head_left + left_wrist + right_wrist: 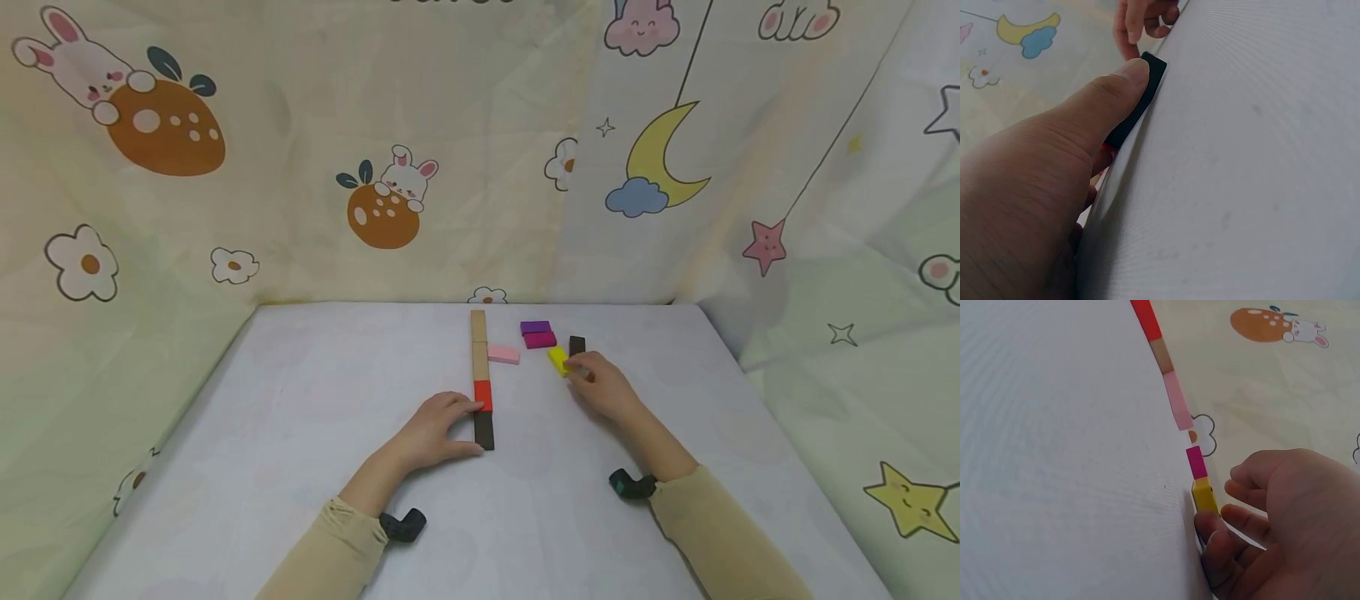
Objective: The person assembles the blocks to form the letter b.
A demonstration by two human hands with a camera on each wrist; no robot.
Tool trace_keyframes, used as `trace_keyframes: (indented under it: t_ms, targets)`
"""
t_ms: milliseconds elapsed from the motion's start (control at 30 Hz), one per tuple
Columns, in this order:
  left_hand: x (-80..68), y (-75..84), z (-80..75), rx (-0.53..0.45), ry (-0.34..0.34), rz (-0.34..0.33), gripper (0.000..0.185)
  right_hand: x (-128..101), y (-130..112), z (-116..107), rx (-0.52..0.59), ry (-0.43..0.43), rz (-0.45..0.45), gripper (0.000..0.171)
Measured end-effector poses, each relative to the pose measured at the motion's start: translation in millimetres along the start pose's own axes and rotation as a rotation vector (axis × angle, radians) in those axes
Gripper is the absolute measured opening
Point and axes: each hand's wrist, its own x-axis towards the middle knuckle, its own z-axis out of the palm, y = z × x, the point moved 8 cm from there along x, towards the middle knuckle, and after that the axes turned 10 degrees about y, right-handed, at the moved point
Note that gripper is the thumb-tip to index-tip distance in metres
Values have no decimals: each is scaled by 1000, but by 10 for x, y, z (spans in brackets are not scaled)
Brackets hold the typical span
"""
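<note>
A straight row of blocks lies on the white table [315,467]: two tan blocks [479,342], a red block [483,395] and a black block [483,430] nearest me. My left hand [471,427] rests against the row's left side, its thumb [1125,78] lying straight along the black block [1144,94] and its fingertips touching the red one. To the right, my right hand [574,369] pinches the near end of a yellow block [558,359] with curled fingers [1213,528]. The yellow block [1204,494] lies flat on the table.
A pink block [503,354] lies just right of the tan blocks. A purple block [535,327], a magenta block [540,339] and a dark brown block [577,343] sit beyond the right hand. Printed cloth walls enclose the table on three sides.
</note>
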Motion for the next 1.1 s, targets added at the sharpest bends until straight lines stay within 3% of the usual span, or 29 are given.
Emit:
trace_keyframes:
  t_ms: [167,400,600,867,1100]
  targets:
    - [1,-1,-3,5,3,2,73,16,17,7,-8,4,14,38]
    - [8,4,-17,12,9,6,72,22,-10,4,-16,17,-27,29]
    - [-2,5,-13,5,-4,-10,72,25,49,7,-25,27,19,25]
    - [0,4,-8,9,-1,-8,72,80,96,73,-81,-3,102,48]
    - [0,8,-12,14,-4,-6,74,126,86,96,-109,10,109,49]
